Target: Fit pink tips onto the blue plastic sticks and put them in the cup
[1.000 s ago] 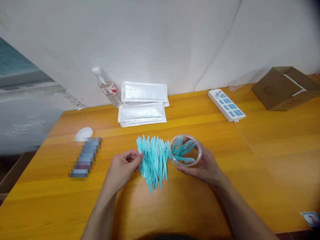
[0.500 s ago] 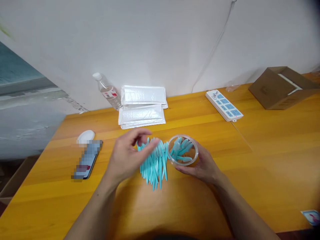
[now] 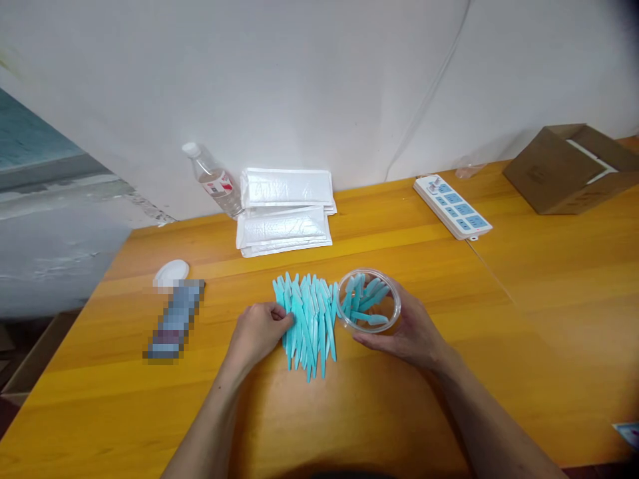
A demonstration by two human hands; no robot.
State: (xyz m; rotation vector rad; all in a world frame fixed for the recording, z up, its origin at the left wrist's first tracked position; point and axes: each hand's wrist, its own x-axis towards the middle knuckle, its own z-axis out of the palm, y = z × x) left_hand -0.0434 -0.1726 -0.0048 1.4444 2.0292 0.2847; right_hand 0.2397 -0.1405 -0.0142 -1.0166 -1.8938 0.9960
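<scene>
A pile of slim turquoise eyebrow razors [image 3: 312, 326], with paler covered tips, lies on the wooden table in front of me. At its left edge is my left hand [image 3: 260, 332], thumb and fingers pinched on a razor there; the hand partly hides the grip. To the right of the pile, my right hand [image 3: 417, 332] is wrapped around a clear round plastic tub [image 3: 392, 313]. Several more razors [image 3: 367, 299] lean inside the tub, whose open top faces me.
Silvery padded mailers [image 3: 287, 226] lie in stacks by the wall, beside a plastic bottle [image 3: 215, 181]. On the left are a white round lid [image 3: 172, 273] and a blurred-out phone [image 3: 176, 319]. A power strip [image 3: 453, 207] and an open cardboard box [image 3: 559, 173] stand at the back right.
My left hand has come down and back from above the pile, and its spread fingers have closed at the pile's left edge. My right hand still holds the tub.
</scene>
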